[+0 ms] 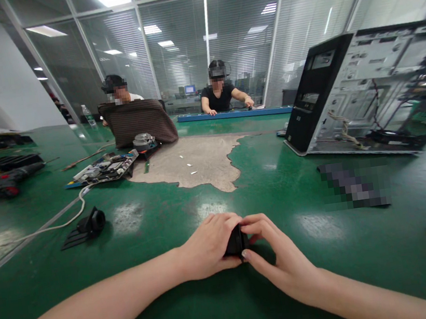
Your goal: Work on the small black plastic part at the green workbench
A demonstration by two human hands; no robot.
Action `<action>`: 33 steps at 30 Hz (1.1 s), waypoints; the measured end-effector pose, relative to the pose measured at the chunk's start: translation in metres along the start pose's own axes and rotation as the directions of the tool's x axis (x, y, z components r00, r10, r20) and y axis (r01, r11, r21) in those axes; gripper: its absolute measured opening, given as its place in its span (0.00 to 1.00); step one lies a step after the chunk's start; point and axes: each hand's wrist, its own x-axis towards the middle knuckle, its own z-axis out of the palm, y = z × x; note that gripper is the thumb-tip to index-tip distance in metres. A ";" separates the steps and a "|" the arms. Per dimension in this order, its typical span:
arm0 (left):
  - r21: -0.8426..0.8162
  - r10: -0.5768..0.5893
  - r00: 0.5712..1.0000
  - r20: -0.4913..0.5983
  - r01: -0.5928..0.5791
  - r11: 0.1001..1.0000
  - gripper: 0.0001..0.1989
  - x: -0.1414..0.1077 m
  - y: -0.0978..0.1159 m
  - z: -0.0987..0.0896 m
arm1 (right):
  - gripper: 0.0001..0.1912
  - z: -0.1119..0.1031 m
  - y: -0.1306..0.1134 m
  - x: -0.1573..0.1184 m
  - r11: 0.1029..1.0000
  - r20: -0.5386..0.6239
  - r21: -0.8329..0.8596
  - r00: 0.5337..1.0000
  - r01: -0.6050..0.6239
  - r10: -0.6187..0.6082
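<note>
Both hands meet at the near middle of the green table, around a small black boxy part [233,242]. My left hand [209,246] is closed over its left side, with the fingers curled across the top and the thumb along the near edge. On the right edge of the same part, my right hand [279,258] pinches with its thumb and fingertips. Much of the part is hidden by the fingers, so its exact kind cannot be made out. Left of the hands, a black plastic piece with a round end and flat slats [88,225] lies on the table.
An opened computer case [346,95] stands at right, near a dark, pixelated flat object [352,185]. Left are a circuit board [104,168], a pale cable [80,211] and a power drill [7,178]. A brown chair back [137,120] and two people are across the table, behind a blue bar [234,114].
</note>
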 end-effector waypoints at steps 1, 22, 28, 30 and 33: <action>-0.003 0.006 1.000 -0.003 -0.006 1.000 0.30 0.000 0.000 0.000 | 0.11 0.000 0.000 0.000 1.000 -0.004 -0.018 1.000 0.018 -0.018; -0.020 -0.008 1.000 -0.017 0.008 1.000 0.30 0.000 0.000 0.001 | 0.09 0.000 0.000 -0.002 0.998 -0.006 -0.046 0.999 0.033 -0.033; -0.015 -0.035 0.999 -0.017 0.035 0.999 0.31 0.000 0.000 0.001 | 0.17 0.002 0.002 0.003 0.994 0.015 0.074 0.996 -0.084 0.083; -0.017 -0.045 0.999 -0.015 0.045 0.999 0.30 -0.001 -0.001 0.001 | 0.15 0.002 0.002 0.003 0.987 0.039 0.104 0.992 -0.126 0.123; -0.020 -0.037 0.999 -0.010 0.036 0.999 0.30 -0.001 -0.001 0.001 | 0.14 0.002 0.001 0.001 0.989 0.022 0.116 0.995 -0.094 0.092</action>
